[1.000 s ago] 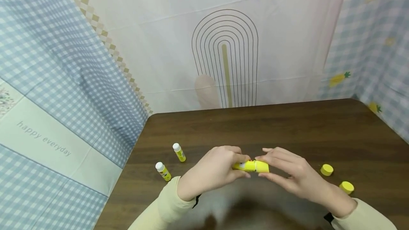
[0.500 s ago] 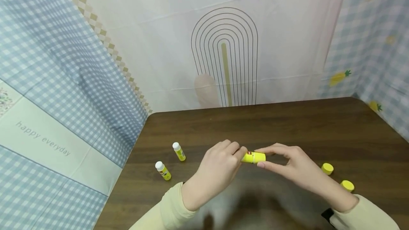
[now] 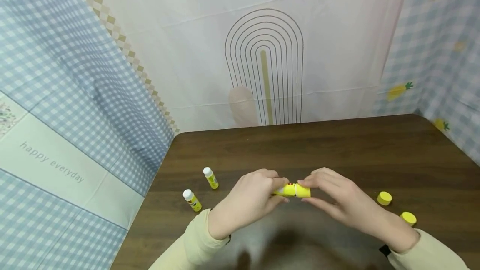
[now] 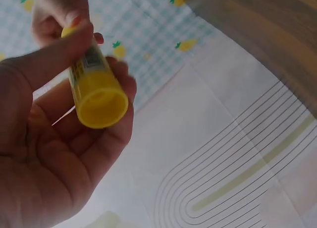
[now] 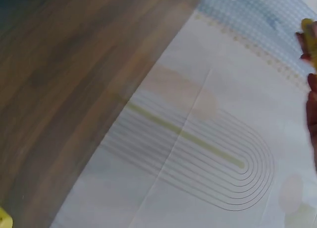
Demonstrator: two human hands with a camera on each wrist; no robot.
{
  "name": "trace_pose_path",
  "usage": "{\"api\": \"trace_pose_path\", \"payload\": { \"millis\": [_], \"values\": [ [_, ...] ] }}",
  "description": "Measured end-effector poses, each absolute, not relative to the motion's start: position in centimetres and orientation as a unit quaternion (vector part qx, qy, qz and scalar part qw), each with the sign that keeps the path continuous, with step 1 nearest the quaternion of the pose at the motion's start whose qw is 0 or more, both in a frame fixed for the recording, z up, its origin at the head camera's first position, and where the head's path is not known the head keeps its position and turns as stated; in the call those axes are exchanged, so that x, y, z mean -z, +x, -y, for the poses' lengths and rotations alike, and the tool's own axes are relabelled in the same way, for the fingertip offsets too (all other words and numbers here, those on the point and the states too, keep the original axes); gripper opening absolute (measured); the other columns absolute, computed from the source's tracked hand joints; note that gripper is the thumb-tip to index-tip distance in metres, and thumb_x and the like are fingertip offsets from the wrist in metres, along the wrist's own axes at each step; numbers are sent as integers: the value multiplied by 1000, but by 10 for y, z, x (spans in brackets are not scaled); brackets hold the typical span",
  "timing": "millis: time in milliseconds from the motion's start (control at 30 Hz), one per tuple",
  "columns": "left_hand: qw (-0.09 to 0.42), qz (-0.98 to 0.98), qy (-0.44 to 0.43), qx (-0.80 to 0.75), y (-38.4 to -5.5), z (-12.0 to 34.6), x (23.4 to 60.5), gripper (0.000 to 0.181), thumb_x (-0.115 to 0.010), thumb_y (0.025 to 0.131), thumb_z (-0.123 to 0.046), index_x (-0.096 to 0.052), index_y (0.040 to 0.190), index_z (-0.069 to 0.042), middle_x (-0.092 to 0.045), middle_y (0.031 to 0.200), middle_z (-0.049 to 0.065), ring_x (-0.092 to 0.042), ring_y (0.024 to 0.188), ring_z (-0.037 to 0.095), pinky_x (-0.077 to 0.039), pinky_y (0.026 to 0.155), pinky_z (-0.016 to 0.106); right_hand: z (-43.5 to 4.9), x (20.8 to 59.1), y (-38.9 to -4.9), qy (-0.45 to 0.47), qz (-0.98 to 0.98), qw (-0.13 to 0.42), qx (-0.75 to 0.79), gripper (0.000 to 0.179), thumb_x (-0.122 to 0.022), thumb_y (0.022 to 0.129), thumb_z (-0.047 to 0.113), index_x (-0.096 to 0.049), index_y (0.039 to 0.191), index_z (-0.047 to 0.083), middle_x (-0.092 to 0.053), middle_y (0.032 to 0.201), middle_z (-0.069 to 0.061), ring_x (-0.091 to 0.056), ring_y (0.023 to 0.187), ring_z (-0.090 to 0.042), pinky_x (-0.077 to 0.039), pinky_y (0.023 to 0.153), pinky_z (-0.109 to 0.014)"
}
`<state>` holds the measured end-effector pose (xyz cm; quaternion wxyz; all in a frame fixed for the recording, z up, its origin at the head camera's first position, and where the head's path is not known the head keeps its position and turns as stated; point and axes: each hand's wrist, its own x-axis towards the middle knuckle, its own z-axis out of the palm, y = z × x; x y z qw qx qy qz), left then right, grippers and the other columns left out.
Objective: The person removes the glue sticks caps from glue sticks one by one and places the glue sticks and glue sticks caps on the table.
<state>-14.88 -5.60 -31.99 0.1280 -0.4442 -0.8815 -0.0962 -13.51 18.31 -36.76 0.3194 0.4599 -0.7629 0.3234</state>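
Observation:
In the head view a yellow glue stick (image 3: 288, 190) lies level above the front of the table, its yellow cap (image 3: 303, 191) pointing right. My left hand (image 3: 252, 193) grips the glue stick's body between thumb and fingers. At the other end my right hand (image 3: 339, 197) pinches the cap between thumb and fingertips. The left wrist view shows the hollow yellow base (image 4: 102, 107) of the stick facing the camera, with left fingers curled beneath it. Only the edge of the right hand (image 5: 312, 114) shows in the right wrist view.
Two glue sticks with white tops, a farther one (image 3: 211, 178) and a nearer one (image 3: 192, 200), stand on the left of the brown table (image 3: 322, 145). Two loose yellow caps (image 3: 384, 198) lie at the right, beside the right forearm. A patterned cloth (image 3: 337, 53) hangs behind the table.
The left hand turned over the glue stick half a second ago and has since turned back. The right fingers have shifted along with the cap; the standing glue sticks and loose caps stay put.

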Motion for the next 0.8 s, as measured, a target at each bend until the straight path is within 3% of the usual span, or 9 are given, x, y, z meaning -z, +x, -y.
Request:
{"api": "trace_pose_path", "payload": {
  "millis": [100, 200, 333, 433, 500, 633, 800],
  "values": [
    [101, 887, -438, 107, -149, 57, 319, 28, -84, 84, -29, -76, 108, -17, -63, 86, -10, -58, 79, 5, -50, 66, 19, -183, 370, -137, 481, 747, 357, -288, 35, -52, 106, 34, -71, 111, 5, -67, 106, -2, -60, 97, -15, -47, 90, -15],
    [138, 883, -439, 92, -148, 56, 321, 30, -86, 82, -29, -76, 108, -17, -64, 87, -9, -58, 79, 6, -51, 68, 19, -183, 372, -137, 467, 754, 348, -305, 31, -59, 103, 32, -70, 112, 5, -68, 107, -2, -62, 97, -16, -47, 90, -15],
    [233, 863, -444, 66, -146, 55, 325, 29, -88, 80, -23, -75, 105, -17, -67, 90, -8, -58, 80, 9, -51, 73, 21, -185, 371, -133, 390, 798, 247, -388, 31, -80, 89, 23, -69, 117, 16, -69, 107, 7, -64, 96, -10, -49, 79, -15],
    [287, 846, -446, 57, -146, 54, 328, 25, -87, 80, -17, -74, 102, -16, -67, 89, -7, -57, 77, 10, -50, 72, 22, -185, 369, -129, 325, 823, 174, -432, 38, -84, 83, 12, -69, 116, 25, -70, 103, 13, -65, 91, -6, -50, 68, -19],
    [302, 841, -447, 55, -145, 53, 328, 23, -85, 81, -15, -74, 101, -15, -67, 88, -6, -57, 76, 10, -48, 71, 22, -184, 368, -128, 309, 826, 158, -444, 37, -82, 84, 8, -68, 113, 26, -70, 101, 14, -64, 88, -6, -51, 65, -21],
    [266, 850, -449, 71, -144, 55, 325, 25, -86, 82, -17, -75, 104, -15, -67, 90, -6, -57, 79, 10, -50, 73, 22, -182, 370, -129, 350, 807, 205, -429, 38, -83, 82, 5, -68, 112, 22, -69, 105, 9, -64, 91, -7, -51, 70, -18],
    [162, 870, -450, 124, -143, 58, 318, 29, -85, 83, -25, -75, 109, -17, -66, 90, -8, -59, 82, 8, -52, 70, 20, -182, 369, -134, 456, 750, 297, -376, 25, -73, 95, 25, -69, 112, 8, -67, 104, 1, -62, 94, -11, -48, 84, -15]
  ]
}}
